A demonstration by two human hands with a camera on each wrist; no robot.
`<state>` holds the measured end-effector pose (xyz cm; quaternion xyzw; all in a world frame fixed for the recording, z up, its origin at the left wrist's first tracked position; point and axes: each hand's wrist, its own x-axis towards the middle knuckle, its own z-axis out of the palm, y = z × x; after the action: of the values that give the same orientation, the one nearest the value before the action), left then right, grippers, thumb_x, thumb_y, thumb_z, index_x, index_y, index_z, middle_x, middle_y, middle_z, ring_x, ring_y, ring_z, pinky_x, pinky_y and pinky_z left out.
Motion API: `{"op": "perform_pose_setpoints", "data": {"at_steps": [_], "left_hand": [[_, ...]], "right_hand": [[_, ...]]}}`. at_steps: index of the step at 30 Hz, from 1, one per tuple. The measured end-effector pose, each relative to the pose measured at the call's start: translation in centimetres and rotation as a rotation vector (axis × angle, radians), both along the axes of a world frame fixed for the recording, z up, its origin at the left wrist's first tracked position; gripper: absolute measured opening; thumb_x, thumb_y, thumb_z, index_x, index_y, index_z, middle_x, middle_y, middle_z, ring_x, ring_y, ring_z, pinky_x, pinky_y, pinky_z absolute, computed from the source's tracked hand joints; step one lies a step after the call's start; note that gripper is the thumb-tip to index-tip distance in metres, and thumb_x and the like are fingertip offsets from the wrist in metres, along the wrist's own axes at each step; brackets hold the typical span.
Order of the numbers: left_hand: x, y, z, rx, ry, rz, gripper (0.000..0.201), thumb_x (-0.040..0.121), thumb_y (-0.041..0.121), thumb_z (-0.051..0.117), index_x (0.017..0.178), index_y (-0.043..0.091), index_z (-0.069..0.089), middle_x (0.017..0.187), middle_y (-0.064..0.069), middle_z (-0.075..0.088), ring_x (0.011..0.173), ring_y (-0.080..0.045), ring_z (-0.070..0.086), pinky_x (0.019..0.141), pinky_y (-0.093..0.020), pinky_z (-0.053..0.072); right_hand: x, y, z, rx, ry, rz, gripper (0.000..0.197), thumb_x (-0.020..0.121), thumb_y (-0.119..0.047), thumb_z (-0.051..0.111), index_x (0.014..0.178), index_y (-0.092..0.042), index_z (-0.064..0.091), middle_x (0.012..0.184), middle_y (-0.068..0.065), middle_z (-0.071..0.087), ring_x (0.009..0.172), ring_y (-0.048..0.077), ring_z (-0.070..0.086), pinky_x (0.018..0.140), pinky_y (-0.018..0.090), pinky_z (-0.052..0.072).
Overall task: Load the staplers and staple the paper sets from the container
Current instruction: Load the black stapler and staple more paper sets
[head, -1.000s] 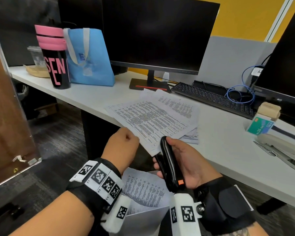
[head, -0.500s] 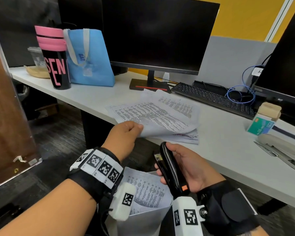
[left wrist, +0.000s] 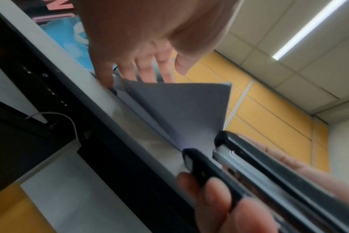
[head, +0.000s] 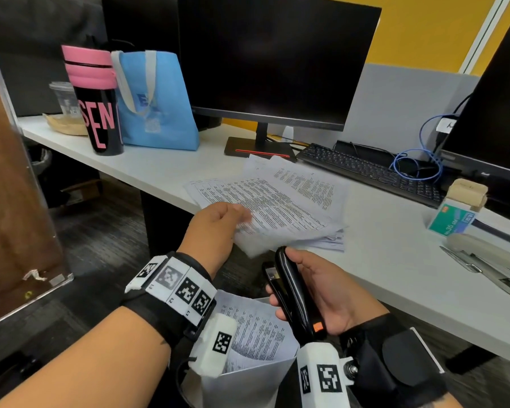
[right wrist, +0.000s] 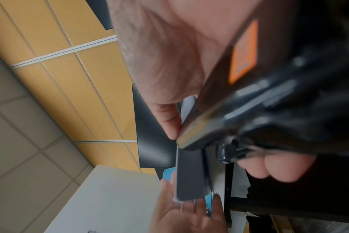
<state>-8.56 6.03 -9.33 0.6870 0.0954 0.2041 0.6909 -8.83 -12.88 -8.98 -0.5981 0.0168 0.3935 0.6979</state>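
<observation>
My right hand (head: 321, 290) grips a black stapler (head: 295, 293) with an orange label, just in front of the desk edge, its nose pointing at the papers. The stapler (left wrist: 269, 165) stands slightly agape with nothing in its mouth. My left hand (head: 218, 225) lies with straight, spread fingers on the near-left corner of a printed paper set (head: 277, 207), which lies on a loose pile on the desk. That corner (left wrist: 179, 107) overhangs the desk edge. A white container (head: 248, 384) with more printed sheets (head: 256, 331) sits below my wrists.
A grey stapler (head: 483, 257) and a green staple box (head: 451, 219) lie at the desk's right. Behind the papers are a monitor (head: 277, 60), a keyboard (head: 371, 172) and a blue cable (head: 424, 160). A blue bag (head: 156, 104) and a pink-black tumbler (head: 97, 101) stand at the left.
My left hand has carried the paper set away from the stapler and laid it on the desk pile, and its fingers have straightened. The right hand has lowered slightly, still holding the stapler.
</observation>
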Motion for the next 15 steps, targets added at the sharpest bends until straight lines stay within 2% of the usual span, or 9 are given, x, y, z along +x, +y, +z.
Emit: {"op": "perform_pose_setpoints", "data": {"at_steps": [2,3,5,6,8,10,11,13,15], "left_hand": [[-0.1,0.3,-0.4,0.113,-0.047,0.155,0.016,0.093,0.037,0.06,0.096,0.024,0.068,0.102,0.004,0.067,0.098,-0.016,0.063,0.088,-0.032,0.05],[-0.2,0.5,-0.6,0.194,-0.057,0.257,0.017,0.093,0.037,0.061,0.102,0.023,0.063,0.106,0.004,0.062,0.097,-0.013,0.06,0.086,-0.028,0.048],[-0.6,0.8,-1.0,0.195,-0.03,0.41,0.021,0.09,0.04,0.063,0.096,0.023,0.053,0.099,0.001,0.057,0.086,-0.014,0.057,0.075,-0.026,0.047],[-0.6,0.9,-1.3,0.142,0.034,0.424,0.026,0.09,0.043,0.063,0.088,0.02,0.05,0.09,-0.002,0.057,0.077,-0.017,0.057,0.07,-0.03,0.05],[-0.9,0.8,-1.4,-0.02,0.269,0.278,0.045,0.089,0.056,0.057,0.078,0.013,0.049,0.072,-0.009,0.054,0.059,-0.022,0.053,0.056,-0.033,0.049],[-1.7,0.0,-1.6,-0.162,0.508,-0.009,0.065,0.084,0.073,0.049,0.08,0.008,0.056,0.062,-0.008,0.053,0.048,-0.02,0.05,0.047,-0.026,0.044],[-1.9,-0.4,-1.9,-0.199,0.571,-0.142,0.07,0.081,0.076,0.048,0.085,0.007,0.061,0.06,-0.007,0.054,0.047,-0.019,0.051,0.045,-0.023,0.043],[-2.2,-1.3,-2.3,-0.223,0.522,-0.262,0.056,0.086,0.063,0.057,0.095,0.008,0.065,0.059,-0.004,0.057,0.047,-0.015,0.052,0.043,-0.022,0.043],[-1.9,-1.8,-2.5,-0.212,0.392,-0.227,0.031,0.093,0.037,0.061,0.101,0.007,0.063,0.061,-0.004,0.058,0.048,-0.013,0.051,0.043,-0.023,0.041]], "right_hand": [[0.0,-0.1,0.1,0.004,-0.009,-0.011,0.058,0.075,-0.049,0.061,0.105,0.0,0.062,0.085,0.017,0.065,0.07,0.025,0.064,0.063,0.035,0.055],[0.0,-0.1,0.1,0.007,-0.017,-0.017,0.057,0.075,-0.049,0.061,0.105,0.0,0.063,0.086,0.017,0.065,0.07,0.025,0.064,0.064,0.036,0.055],[0.1,-0.3,0.2,0.019,-0.032,-0.024,0.056,0.076,-0.048,0.06,0.104,0.0,0.063,0.085,0.017,0.066,0.07,0.025,0.064,0.065,0.035,0.055],[0.1,-0.3,0.3,0.026,-0.039,-0.023,0.055,0.078,-0.048,0.059,0.103,0.0,0.064,0.085,0.017,0.066,0.07,0.025,0.064,0.065,0.035,0.055],[0.0,-0.4,0.4,0.034,-0.048,-0.018,0.05,0.08,-0.047,0.058,0.099,-0.002,0.065,0.085,0.017,0.066,0.07,0.025,0.064,0.065,0.035,0.055],[-0.1,-0.4,0.6,0.034,-0.051,-0.016,0.045,0.082,-0.047,0.057,0.094,-0.004,0.065,0.085,0.017,0.066,0.071,0.025,0.064,0.065,0.035,0.054],[-0.1,-0.4,0.6,0.029,-0.049,-0.016,0.045,0.083,-0.047,0.057,0.094,-0.004,0.065,0.085,0.017,0.066,0.071,0.025,0.065,0.064,0.035,0.055],[-0.2,-0.3,0.6,0.017,-0.042,-0.014,0.048,0.083,-0.047,0.058,0.097,-0.002,0.064,0.085,0.017,0.066,0.07,0.025,0.065,0.063,0.034,0.056],[-0.2,-0.3,0.6,0.014,-0.039,-0.004,0.051,0.079,-0.047,0.06,0.098,0.0,0.064,0.084,0.017,0.065,0.07,0.024,0.064,0.062,0.034,0.056]]}}
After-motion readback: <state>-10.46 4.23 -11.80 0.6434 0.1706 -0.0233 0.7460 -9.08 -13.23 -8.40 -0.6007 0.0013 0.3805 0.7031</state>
